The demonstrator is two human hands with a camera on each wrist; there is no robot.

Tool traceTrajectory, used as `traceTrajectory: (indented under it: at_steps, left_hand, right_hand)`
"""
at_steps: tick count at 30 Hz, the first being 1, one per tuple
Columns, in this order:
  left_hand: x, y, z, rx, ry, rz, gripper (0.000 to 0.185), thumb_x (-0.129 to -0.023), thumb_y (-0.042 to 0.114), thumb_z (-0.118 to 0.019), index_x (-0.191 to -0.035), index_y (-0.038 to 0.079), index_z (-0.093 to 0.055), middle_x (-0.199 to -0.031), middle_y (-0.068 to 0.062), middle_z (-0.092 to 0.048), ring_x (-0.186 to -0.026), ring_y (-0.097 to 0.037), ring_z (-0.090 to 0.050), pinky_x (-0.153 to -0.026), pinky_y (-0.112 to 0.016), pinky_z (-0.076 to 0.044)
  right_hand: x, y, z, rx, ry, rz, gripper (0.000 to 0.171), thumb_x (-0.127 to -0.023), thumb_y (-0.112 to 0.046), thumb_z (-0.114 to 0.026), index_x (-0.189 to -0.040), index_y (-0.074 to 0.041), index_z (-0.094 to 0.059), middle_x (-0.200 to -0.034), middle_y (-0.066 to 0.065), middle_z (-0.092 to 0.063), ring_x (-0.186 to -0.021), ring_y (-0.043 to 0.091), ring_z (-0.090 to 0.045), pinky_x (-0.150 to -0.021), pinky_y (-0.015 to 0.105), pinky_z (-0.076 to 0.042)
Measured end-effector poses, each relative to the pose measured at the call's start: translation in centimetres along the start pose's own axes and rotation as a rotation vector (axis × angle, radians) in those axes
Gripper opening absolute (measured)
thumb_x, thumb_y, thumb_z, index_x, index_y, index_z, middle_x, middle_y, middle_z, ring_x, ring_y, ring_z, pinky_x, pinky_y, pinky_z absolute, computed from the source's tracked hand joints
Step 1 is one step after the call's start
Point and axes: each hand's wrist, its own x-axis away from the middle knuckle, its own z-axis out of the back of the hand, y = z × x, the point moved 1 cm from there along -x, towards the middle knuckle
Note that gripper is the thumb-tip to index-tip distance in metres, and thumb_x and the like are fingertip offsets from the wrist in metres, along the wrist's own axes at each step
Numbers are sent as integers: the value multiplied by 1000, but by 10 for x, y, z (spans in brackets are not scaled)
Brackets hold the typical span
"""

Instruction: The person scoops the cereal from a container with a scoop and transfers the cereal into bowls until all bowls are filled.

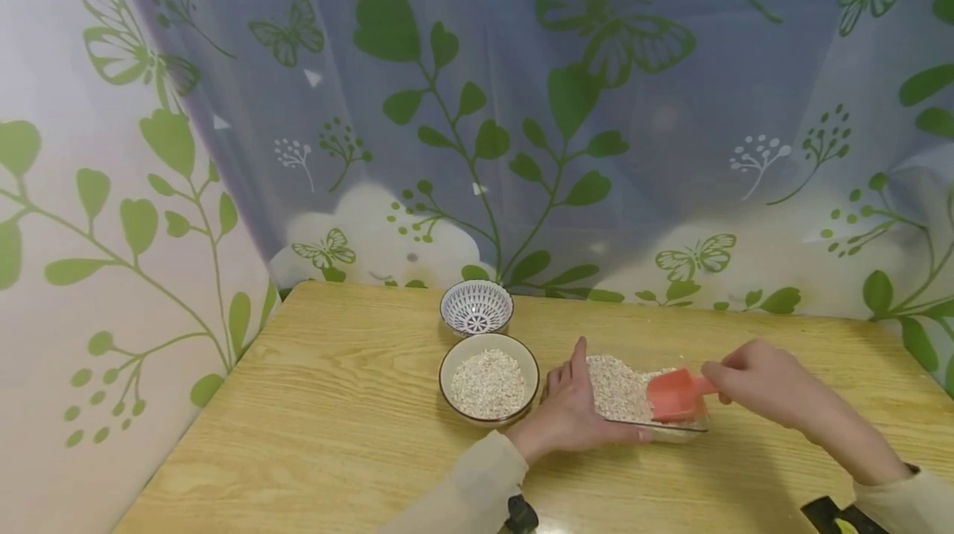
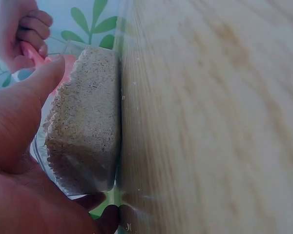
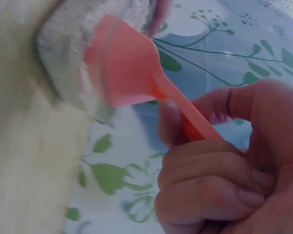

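Farthest left of the clear container (image 1: 676,436), and beyond it, a patterned bowl (image 1: 477,309) sits on the wooden surface (image 1: 335,385), its blue-and-white inside facing up. Nearer the clear container, on that same left side, a cream bowl (image 1: 492,341) with a dark rim holds a broad heap of pale flakes (image 1: 488,385); it seems placed within short reach of the scooping.

The left hand (image 1: 570,414) lies against the container's left end, fingers spread wide and fairly straight, thumb stretched along the near side. It cups that corner rather than clenching it, probably to keep the light box from sliding.

The container itself stands flat, with flakes showing through its walls. In its right half, the blade of a red scoop (image 1: 674,395) meets the flakes; how deep it sits I cannot tell. To the container's right, the right hand (image 1: 768,385) has its fingers closed firmly round the scoop's handle, likely for control of the blade's angle.
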Motion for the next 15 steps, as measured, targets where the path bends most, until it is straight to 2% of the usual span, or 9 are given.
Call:
traceTrajectory:
  at_steps: [3,4,5,8,11,15]
  left_hand:
    - [0,0,0,0,-3,7,141,-67,59,-91,-166,21,2,-166,-17,-28,-156,-39,-22,-120,-59,-35]
    - [0,1,0,-2,-5,9,141,-67,60,-91,-166,21,2,-166,-17,-29,-155,-38,-23,-120,-58,-35]
    - [1,1,1,-4,-7,12,141,-67,60,-91,-166,22,2,-166,-17,-29,-155,-37,-24,-119,-58,-36]
    - [1,2,1,-3,-14,16,140,-67,60,-90,-166,23,2,-165,-16,-30,-154,-34,-25,-118,-57,-38]
    - [1,2,1,4,-21,21,139,-68,60,-90,-166,24,3,-165,-15,-30,-153,-33,-26,-117,-57,-39]
    - [0,0,1,14,-26,30,139,-68,61,-89,-166,27,3,-166,-14,-29,-154,-32,-25,-117,-58,-39]
  right_hand:
    - [-4,6,-7,-53,-23,-3,40,-103,-32,-46,-92,-5,-72,-61,-4,-43,-51,11,-27,-48,27,-32]
    - [-6,7,-10,-51,-20,10,38,-104,-32,-46,-95,-5,-72,-64,-5,-49,-52,10,-32,-49,27,-33]
    - [-7,8,-12,-46,-10,29,35,-103,-32,-47,-97,-6,-70,-63,-5,-48,-52,9,-32,-48,26,-33]
    - [-7,12,-18,14,75,155,24,-103,-29,-55,-106,-8,-66,-64,-6,-48,-54,6,-34,-50,26,-33]
    - [-4,17,-21,61,148,264,22,-100,-28,-64,-114,-11,-65,-59,-10,-42,-50,2,-31,-48,23,-32]
    - [-1,20,-22,113,153,380,23,-98,-27,-69,-118,-15,-67,-72,-12,-62,-52,-1,-39,-50,22,-36]
